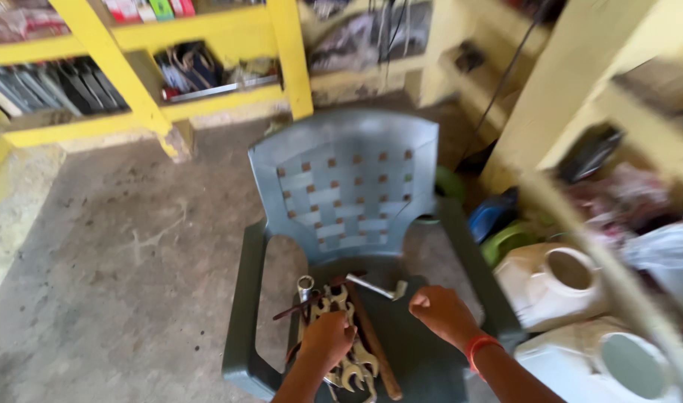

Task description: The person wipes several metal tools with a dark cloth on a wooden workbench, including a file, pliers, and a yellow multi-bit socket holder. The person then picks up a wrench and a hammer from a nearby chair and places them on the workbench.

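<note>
Left hand (pixel 328 337) is pressed down onto a pile of spanners (pixel 349 358) on the chair (pixel 349 186) seat, fingers curled over them — can't tell if it's actually gripping one. Right hand (pixel 442 313) is a closed fist just right of the pile, holding nothing visible. A wooden handle (pixel 375 351) lies between them, white jugs (pixel 558 283) off to the right, and yellow shelves (pixel 207 30) with coloured packets are behind.

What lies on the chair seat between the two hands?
In the head view, a wooden handle lies between left hand and right hand.
</note>
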